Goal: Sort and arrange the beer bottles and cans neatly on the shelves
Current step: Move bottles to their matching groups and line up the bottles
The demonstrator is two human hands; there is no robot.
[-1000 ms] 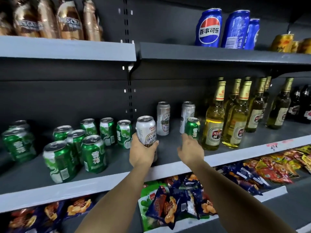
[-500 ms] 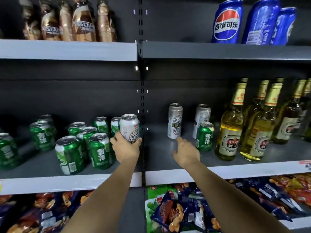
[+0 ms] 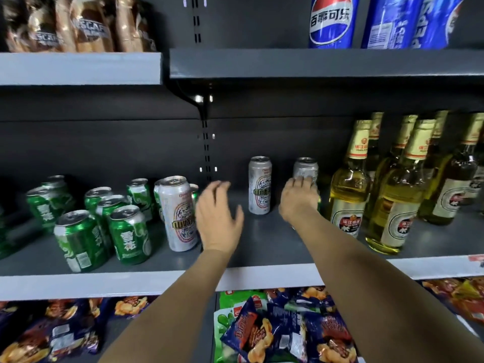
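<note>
R hand [image 3: 298, 199] hides green can; grip unclear.

Above the grey middle shelf [image 3: 131, 282], the upper shelf [image 3: 314, 62] carries brown Nescafé coffee bottles [image 3: 86, 24] at its left end and blue Pepsi cans [image 3: 331, 22] towards its right. A slotted black upright [image 3: 205, 142] runs down the dark back panel between the two bays. Below the middle shelf lie snack packets: dark blue and orange bags [image 3: 52, 334] on the left, a green packet [image 3: 230, 310] and more blue bags [image 3: 301, 334] near the centre, and red and yellow packets [image 3: 466, 297] at the far right.
</note>
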